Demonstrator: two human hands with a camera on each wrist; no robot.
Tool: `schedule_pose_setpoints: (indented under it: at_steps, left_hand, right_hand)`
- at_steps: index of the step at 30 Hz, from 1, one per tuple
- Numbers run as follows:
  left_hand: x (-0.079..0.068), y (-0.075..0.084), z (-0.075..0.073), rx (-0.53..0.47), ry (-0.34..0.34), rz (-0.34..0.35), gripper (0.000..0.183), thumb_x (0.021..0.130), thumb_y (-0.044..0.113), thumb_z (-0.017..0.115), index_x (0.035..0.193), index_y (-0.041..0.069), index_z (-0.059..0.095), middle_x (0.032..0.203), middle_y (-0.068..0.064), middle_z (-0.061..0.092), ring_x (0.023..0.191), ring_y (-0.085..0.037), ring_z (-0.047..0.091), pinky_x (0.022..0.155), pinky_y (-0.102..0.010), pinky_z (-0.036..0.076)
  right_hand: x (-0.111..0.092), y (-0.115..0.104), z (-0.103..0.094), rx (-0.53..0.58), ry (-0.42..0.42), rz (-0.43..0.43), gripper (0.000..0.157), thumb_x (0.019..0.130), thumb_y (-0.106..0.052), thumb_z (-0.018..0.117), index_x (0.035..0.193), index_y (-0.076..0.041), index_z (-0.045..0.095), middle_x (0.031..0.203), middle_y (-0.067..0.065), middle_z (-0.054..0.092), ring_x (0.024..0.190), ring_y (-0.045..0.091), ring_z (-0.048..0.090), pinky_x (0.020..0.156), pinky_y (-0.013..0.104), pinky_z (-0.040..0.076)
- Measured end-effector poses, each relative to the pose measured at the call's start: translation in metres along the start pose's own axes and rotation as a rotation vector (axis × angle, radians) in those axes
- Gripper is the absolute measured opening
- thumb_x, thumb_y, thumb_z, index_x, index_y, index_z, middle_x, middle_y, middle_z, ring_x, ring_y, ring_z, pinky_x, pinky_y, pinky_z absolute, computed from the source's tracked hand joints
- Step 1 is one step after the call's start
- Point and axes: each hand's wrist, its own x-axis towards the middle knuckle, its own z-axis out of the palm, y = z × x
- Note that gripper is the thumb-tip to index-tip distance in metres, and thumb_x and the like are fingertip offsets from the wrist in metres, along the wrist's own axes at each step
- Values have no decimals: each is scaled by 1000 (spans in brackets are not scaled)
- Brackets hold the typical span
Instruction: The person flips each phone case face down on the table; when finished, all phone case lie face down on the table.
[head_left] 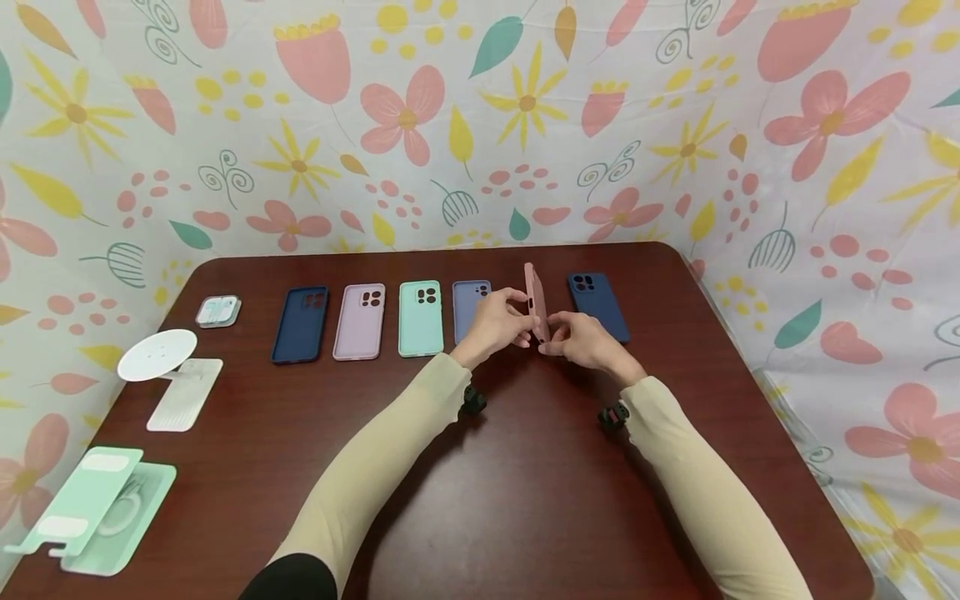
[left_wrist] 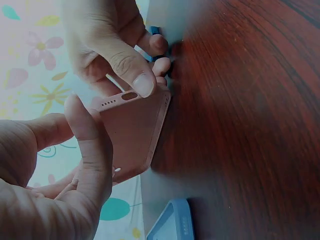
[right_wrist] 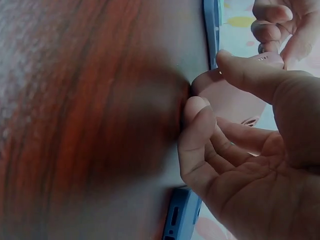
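A pink phone case (head_left: 537, 304) stands on its long edge on the table, its hollow inner side toward my left hand (head_left: 495, 323). That hand grips it with the thumb along the end that has the speaker holes. From the other side, my right hand (head_left: 588, 340) pinches the case's lower near corner; its thumb lies beside the port cutout in the left wrist view. The camera opening (right_wrist: 250, 121) shows at the far end in the right wrist view. Just left of my left hand lies a periwinkle phone case (head_left: 467, 308), partly covered. Beyond my right hand lies a blue phone case (head_left: 597, 304), back up.
Leftward in a row lie mint (head_left: 421, 321), lilac (head_left: 359, 323) and dark blue (head_left: 300, 325) phone cases. At the table's left side are a small clear box (head_left: 218, 311), a white round-topped stand (head_left: 186, 396) and a mint folding stand (head_left: 142, 533). Patterned cloth (head_left: 480, 125) hangs behind.
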Motion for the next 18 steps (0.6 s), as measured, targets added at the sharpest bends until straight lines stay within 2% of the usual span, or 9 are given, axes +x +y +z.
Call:
schedule_pose_setpoints:
  at_steps: [10,18]
  left_hand:
    - [-3,1,1,55,43,-5,39,103,7,75,140,-1,64,101,-23,81,52,-10,67,84,-54,68]
    - [-1,-2,3,102,57,-53,38,103,4,72,141,-2,66,103,-26,81,49,-10,66,82,-50,69]
  right_hand:
    - [2,2,-1,-45,-9,45,67,102,-28,77,155,7,54,111,15,75,86,18,65,74,26,50]
    - [3,5,-1,-59,6,65,66,102,-27,76,155,7,54,104,12,71,84,18,61,74,28,47]
